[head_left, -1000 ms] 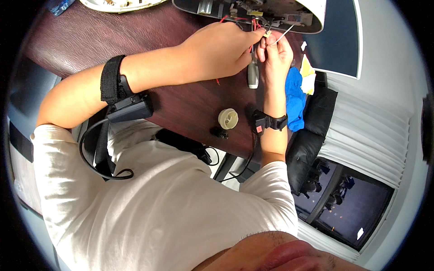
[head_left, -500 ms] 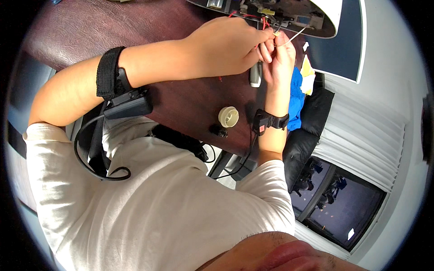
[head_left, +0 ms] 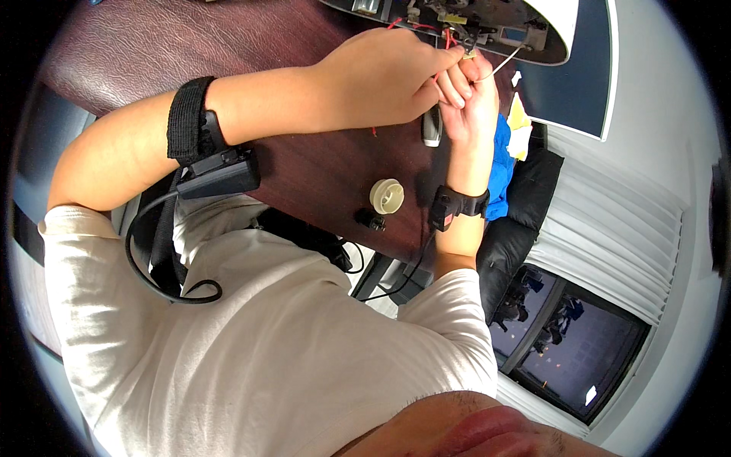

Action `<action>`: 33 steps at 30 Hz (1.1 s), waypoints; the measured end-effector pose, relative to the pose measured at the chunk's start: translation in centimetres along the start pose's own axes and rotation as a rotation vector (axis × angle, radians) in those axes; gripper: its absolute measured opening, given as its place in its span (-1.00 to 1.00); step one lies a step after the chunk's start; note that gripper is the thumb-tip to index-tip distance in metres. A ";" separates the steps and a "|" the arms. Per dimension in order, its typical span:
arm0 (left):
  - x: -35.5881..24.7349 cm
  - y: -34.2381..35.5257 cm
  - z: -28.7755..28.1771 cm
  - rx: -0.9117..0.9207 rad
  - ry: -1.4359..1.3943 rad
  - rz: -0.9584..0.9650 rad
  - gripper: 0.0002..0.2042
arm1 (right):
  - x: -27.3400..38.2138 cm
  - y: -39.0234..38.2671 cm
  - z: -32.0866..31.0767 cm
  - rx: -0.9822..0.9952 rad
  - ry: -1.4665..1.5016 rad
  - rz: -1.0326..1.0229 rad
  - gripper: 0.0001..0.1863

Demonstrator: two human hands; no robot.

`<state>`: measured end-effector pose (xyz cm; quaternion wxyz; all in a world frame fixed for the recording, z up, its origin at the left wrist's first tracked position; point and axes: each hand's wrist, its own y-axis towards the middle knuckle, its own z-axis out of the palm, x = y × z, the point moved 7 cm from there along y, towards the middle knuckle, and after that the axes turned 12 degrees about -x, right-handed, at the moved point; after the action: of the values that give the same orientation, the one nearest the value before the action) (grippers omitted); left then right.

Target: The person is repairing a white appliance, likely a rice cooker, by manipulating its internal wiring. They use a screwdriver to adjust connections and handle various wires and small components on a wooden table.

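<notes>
My left hand [head_left: 381, 80] comes in from the left with its fingers closed and its index fingertip at a small pale yellow piece [head_left: 469, 55]. What else its fingers hold is hidden. My right hand [head_left: 474, 103] rises from below with curled fingers, pinching that piece. Both hands meet at the open underside of a white casing [head_left: 562, 30] with electronic parts inside. Red wires [head_left: 449, 36] run from the casing to the fingers, and a white wire [head_left: 506, 61] arcs from it towards my right hand. Just below the hands lies a grey-handled tool [head_left: 432, 129].
On the dark red-brown table [head_left: 320, 179] sit a cream round cap [head_left: 387, 196] and a small black part [head_left: 371, 219]. Blue cloth [head_left: 499, 171] and yellow-and-white papers [head_left: 519, 126] lie right of my right arm, near a black padded seat [head_left: 521, 198]. Cabled devices are strapped to both wrists.
My right fingers have shifted slightly around the small pale piece, and the left index fingertip now lies across it. The white wire bends a little differently. Both hands stay by the casing.
</notes>
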<state>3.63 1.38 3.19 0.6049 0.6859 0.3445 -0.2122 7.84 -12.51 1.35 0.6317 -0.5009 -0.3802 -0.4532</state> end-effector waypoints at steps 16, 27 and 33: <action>1.1 1.7 -0.1 -0.136 0.179 -0.006 -0.83 | -0.5 0.3 0.0 0.038 -0.085 -0.034 -0.55; 0.7 2.4 0.2 -0.192 0.212 0.020 -0.85 | -0.6 0.3 -0.1 0.066 -0.124 -0.049 -0.60; 1.2 2.3 0.6 -0.171 0.198 0.039 -0.84 | -0.4 0.4 -0.8 0.030 -0.083 -0.102 -0.73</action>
<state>6.19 0.99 3.84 0.6281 0.6560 0.4060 -0.1018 8.15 -13.19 0.68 0.5990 -0.4898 -0.4378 -0.4578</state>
